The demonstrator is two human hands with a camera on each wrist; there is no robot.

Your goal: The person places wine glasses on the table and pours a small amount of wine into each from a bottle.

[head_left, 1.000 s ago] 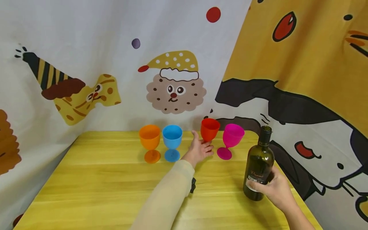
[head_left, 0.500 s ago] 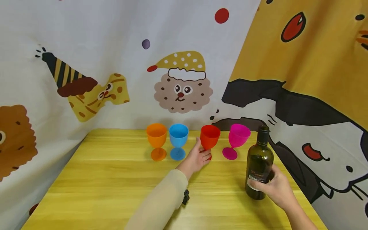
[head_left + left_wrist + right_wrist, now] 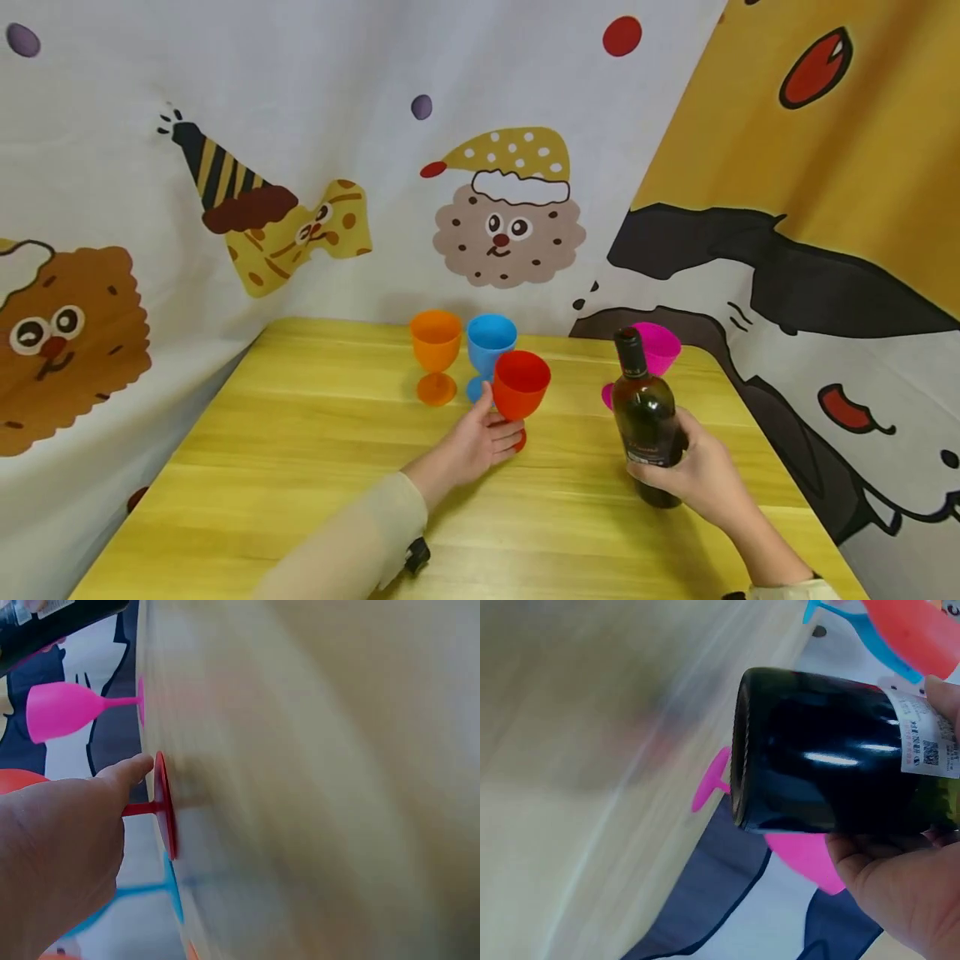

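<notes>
My left hand (image 3: 474, 443) holds a red goblet (image 3: 521, 385) by its stem, thumb up along the bowl. In the left wrist view, the goblet's round foot (image 3: 165, 808) shows beyond the hand; whether it touches the table I cannot tell. Around the lower part of a dark glass wine bottle (image 3: 645, 415) curls my right hand (image 3: 699, 472). The bottle leans a little, neck to the left, and its base (image 3: 741, 750) is off the table in the right wrist view. Behind the bottle a pink goblet (image 3: 660, 346) is partly hidden.
An orange goblet (image 3: 437, 343) and a blue goblet (image 3: 491, 336) stand side by side at the back of the wooden table (image 3: 300, 467). The red goblet partly covers the blue one. A cartoon-printed curtain (image 3: 315, 100) hangs behind and along the right side.
My left hand has brought the red goblet nearer and leftward, from beside the pink goblet to in front of the blue one. The bottle has shifted left and tilted. The head view has turned left.
</notes>
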